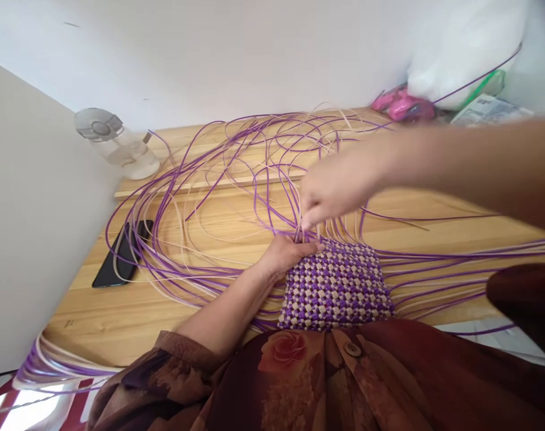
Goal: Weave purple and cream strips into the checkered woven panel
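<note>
A woven panel (338, 286) in a purple and beige check lies at the table's front edge, against my clothing. Long purple and beige cords (182, 161) run out from its sides and far edge. My left hand (287, 254) presses on the panel's far left corner, thumb along the top edge, fingers partly hidden behind the cords. Just above that edge, my right hand (329, 188) is closed, its fingertips pinching a cord close to the left thumb. The right forearm is slightly blurred.
A black phone (120, 254) lies on the wooden table (227, 218) at the left, partly under cords. Behind it a clear bottle with a grey lid (120, 143) stands by the wall. A pink bundle (402, 105) and white plastic bag (461, 51) sit at the back right.
</note>
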Motion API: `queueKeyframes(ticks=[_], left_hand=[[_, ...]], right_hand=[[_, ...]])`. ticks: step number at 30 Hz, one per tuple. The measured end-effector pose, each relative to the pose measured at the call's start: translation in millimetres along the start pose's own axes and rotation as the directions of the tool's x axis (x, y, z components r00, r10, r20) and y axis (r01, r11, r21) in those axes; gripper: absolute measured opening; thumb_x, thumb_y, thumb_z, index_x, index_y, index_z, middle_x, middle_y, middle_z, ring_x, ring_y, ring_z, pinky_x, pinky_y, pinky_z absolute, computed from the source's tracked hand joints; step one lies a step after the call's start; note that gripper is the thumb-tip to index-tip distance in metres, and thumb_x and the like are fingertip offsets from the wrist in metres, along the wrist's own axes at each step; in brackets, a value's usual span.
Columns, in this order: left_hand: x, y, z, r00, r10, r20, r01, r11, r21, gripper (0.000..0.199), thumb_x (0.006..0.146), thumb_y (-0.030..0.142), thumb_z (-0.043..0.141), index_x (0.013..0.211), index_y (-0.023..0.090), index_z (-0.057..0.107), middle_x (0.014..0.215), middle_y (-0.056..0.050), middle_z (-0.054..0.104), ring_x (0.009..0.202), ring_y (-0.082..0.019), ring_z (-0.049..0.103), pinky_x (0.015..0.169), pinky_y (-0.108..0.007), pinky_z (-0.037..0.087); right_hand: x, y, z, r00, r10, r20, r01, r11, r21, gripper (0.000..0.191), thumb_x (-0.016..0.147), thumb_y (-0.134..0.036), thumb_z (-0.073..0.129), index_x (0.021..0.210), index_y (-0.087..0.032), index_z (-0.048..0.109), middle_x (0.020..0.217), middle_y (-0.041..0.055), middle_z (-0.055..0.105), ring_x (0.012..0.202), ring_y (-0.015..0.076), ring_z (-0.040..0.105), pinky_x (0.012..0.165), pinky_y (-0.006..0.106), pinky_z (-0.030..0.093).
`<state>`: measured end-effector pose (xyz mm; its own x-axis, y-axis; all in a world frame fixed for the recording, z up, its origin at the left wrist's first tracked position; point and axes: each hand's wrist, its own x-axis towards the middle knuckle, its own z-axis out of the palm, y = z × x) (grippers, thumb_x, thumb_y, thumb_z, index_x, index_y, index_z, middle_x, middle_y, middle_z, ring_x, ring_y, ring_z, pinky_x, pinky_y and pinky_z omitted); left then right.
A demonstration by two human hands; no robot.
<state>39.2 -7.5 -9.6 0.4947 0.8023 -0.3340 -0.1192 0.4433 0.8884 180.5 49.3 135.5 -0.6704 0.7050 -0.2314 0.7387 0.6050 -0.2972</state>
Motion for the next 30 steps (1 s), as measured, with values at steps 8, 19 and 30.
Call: queueKeyframes(ticks=[8,19,30], left_hand=[[4,-5,-0.5,0.999,0.038,0.016,-0.038,0.999,0.001,0.028,0.053,0.022,0.085,0.077,0.014,0.073,0.076,-0.003,0.071,0.068,-0.015,0.062,0.071,-0.029,0.048],[2,-1,-2.0,0.999,-0.04,0.027,0.039,0.998,0.059,0.031,0.055,0.033,0.086,0.072,0.012,0.07,0.07,-0.003,0.068,0.061,-0.013,0.058,0.063,-0.027,0.045],[3,-2,-2.6,0.997,-0.075,0.034,0.075,0.997,-0.006,0.033,0.054,0.03,0.088,0.077,0.012,0.072,0.074,-0.003,0.069,0.064,-0.012,0.06,0.068,-0.027,0.046]], right_hand=[[-14,-5,34,0.977,-0.025,0.211,0.031,0.999,-0.027,0.015,0.081,-0.018,0.059,0.082,-0.018,0.075,0.074,0.0004,0.071,0.064,0.0107,0.057,0.058,0.025,0.033],[24,-17,-1,0.981,0.059,-0.182,0.069,0.778,0.625,0.019,0.083,-0.027,0.064,0.071,-0.014,0.057,0.052,-0.0077,0.041,0.046,0.0031,0.034,0.049,0.02,0.025],[-15,19,8,0.977,0.082,0.197,-0.125,0.967,0.22,0.019,0.085,-0.03,0.062,0.08,-0.016,0.074,0.069,0.0008,0.07,0.058,0.0099,0.059,0.057,0.023,0.041]])
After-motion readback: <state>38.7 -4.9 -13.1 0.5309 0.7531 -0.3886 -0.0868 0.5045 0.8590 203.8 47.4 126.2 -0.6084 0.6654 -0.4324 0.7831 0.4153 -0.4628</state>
